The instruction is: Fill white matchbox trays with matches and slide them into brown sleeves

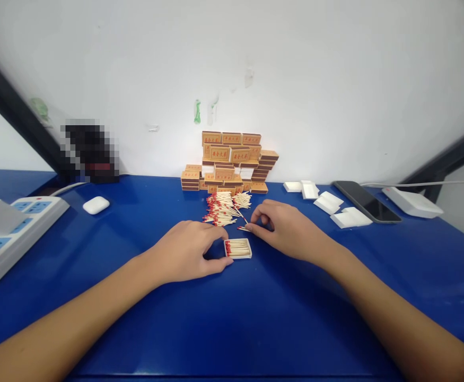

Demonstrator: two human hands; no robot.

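Observation:
A small white matchbox tray (pixel 249 255) lies on the blue table with a row of red-tipped matches (pixel 237 247) inside. Thumb and index finger of my left hand (pixel 190 250) grip the tray's left end. Just behind and right of the tray, my right hand (pixel 279 225) has its thumb and fingertips closed at a match (pixel 243 228), whose red head points left. Another match leans near the same fingertips. Beyond them spreads a loose heap of matches (pixel 220 209), many with red heads, beside a smaller bunch of pale stick ends (pixel 242 200).
Matchboxes (pixel 232 139) are stacked against the wall. To the right lie several white box trays (pixel 327 202), a phone (pixel 367 201) and a white device (pixel 412 202). A power strip (pixel 28 233) and a white earbud case (pixel 96 205) are on the left.

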